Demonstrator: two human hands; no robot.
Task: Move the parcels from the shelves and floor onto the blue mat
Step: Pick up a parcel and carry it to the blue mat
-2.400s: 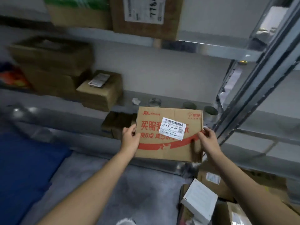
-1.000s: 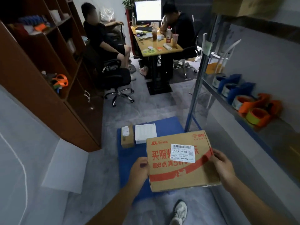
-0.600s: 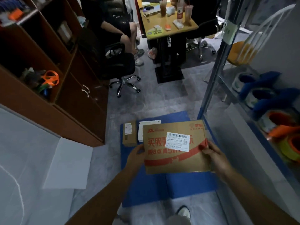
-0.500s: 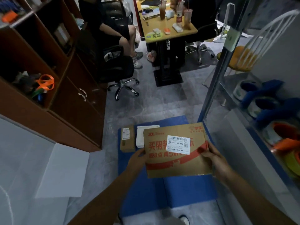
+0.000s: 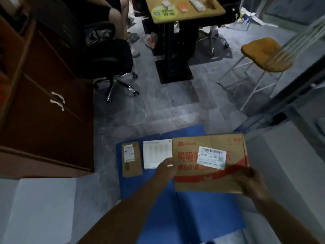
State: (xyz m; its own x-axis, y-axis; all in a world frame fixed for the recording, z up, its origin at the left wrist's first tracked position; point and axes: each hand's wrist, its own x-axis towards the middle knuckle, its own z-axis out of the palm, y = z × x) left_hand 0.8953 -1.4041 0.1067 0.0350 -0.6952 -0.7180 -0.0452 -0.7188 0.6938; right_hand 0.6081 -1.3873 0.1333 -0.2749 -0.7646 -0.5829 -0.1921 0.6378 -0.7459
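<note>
The left hand (image 5: pixel 166 169) clasps the left edge of a flat cardboard box (image 5: pixel 210 163), thumb on top near the box's 9 o'clock side. The right hand (image 5: pixel 249 181) grips the lower right corner, at about 4 o'clock on the box, its fingers curled over the edge. Both hands are closed on the box, which hangs between them, label side up and roughly level.

A couple of seconds ago this box was being lifted off a metal shelf; the view has since swung round to the room, and over the last second the box has sunk lower and closer to the blue mat (image 5: pixel 207 219). The carry looks almost finished, and setting it down is probably the step in hand.

The box now hovers over the far right part of the mat, its right edge reaching past the mat's border. Whether its underside touches the mat cannot be told. Just beside the left hand, at 10 o'clock, lies a white parcel (image 5: pixel 156 153), and further left a small brown parcel (image 5: pixel 131 159), both already on the mat. The near half of the mat, at 6 o'clock, is bare.

Beyond, at 12 o'clock, stand a table (image 5: pixel 186 14), a black office chair (image 5: pixel 109 57) and a yellow stool (image 5: pixel 263 53); a brown cabinet (image 5: pixel 45 106) fills 9 o'clock.
</note>
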